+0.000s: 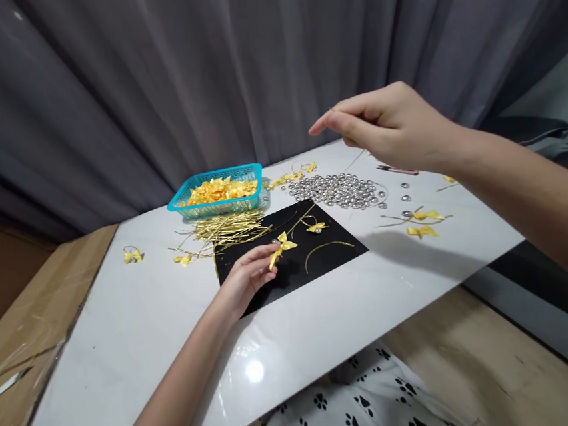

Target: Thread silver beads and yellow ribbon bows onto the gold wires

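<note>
My left hand [247, 275] rests on a black mat [318, 253] and pinches a small yellow ribbon bow [282, 245] with a pearl bead beside it. My right hand [389, 126] is raised high above the table, fingers pinched together on a thin thread or wire that I can barely make out. Another yellow bow [316, 227] and a curved gold wire [325, 249] lie on the mat.
A teal basket [213, 206] of yellow bows stands at the back. Gold wire strips [225, 229] lie beside it. A pile of silver beads [337, 190] sits behind the mat. Loose bows [422, 230] lie right, one [132, 256] left. A cardboard box [27, 318] flanks the white table [139, 334].
</note>
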### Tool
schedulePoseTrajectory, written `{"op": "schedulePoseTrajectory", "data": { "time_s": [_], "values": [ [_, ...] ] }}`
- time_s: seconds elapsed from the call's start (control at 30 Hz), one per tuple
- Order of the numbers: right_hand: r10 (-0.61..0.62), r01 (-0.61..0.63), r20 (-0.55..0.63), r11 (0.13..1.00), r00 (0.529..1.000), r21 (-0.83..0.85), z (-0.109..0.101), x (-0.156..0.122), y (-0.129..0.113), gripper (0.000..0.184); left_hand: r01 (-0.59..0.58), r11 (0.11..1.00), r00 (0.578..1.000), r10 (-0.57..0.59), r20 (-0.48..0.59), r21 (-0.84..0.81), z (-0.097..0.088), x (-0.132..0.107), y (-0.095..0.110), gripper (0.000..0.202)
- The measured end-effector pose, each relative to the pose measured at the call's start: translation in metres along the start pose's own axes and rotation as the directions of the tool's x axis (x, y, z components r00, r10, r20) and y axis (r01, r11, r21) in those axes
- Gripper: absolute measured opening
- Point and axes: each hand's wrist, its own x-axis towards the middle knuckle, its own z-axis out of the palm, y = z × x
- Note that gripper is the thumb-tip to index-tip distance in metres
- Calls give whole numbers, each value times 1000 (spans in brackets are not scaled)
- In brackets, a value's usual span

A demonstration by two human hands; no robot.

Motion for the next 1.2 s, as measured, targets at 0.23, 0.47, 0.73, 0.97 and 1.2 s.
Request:
{"op": "schedulePoseTrajectory", "data": {
  "time_s": [0.23,0.47,0.73,0.97,1.2],
  "values": [
    [32,-32,7,998,999,-53,-1,5,8,29,11,981,1000,-12,-2,-196,5,-2,5,31],
    [102,-100,14,992,995,-80,5,6,9,28,15,959,1000,-12,14,-282,6,-5,6,31],
    [114,-113,11,993,993,-33,6,6,2,26,-15,987,997,2,-82,-161,10,-4,1,39],
    [404,-398,-7,904,915,154,2,8,-14,39,-74,986,959,30,-281,-148,8,3,0,6],
    [410,-414,131,744,903,525,0,4,-29,24,-81,995,946,93,-310,53,3,6,-9,25]
  ]
}}
